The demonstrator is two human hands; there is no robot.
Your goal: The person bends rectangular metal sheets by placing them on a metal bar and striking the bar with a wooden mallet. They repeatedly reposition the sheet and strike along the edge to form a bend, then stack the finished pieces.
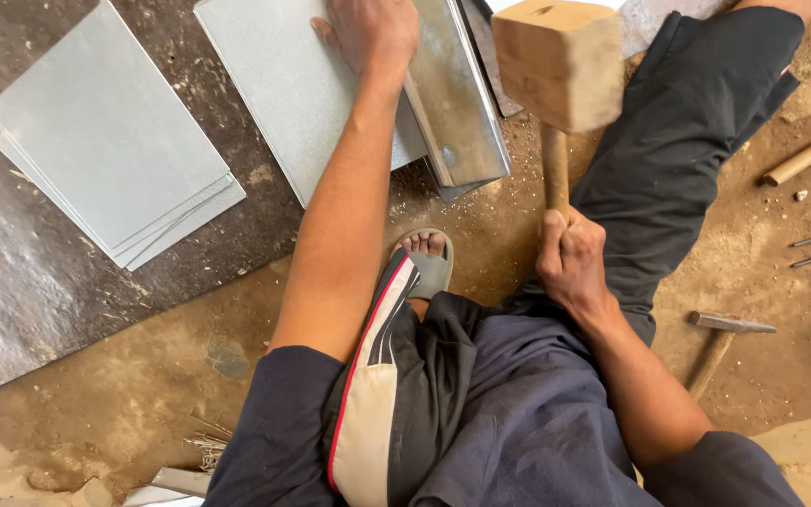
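Person seated on dirt floor. Left hand (370, 30) pressed flat, fingers spread, on a metal sheet (302, 94) lying across a steel angle (457, 94) on the dark plate (39, 272). Right hand (570, 258) closed around the handle of a wooden mallet (560, 61), its head raised just beside the angle. Stack of sheets (110, 141) lies apart to the left. Small hammer (725, 329) on the floor at right.

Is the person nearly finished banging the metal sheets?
Probably not. Nothing shows finished pieces. In hand: the left hand presses a metal sheet against an angled steel bar, and the right hand holds a wooden mallet raised. Left: a stack of flat sheets waits nearby.
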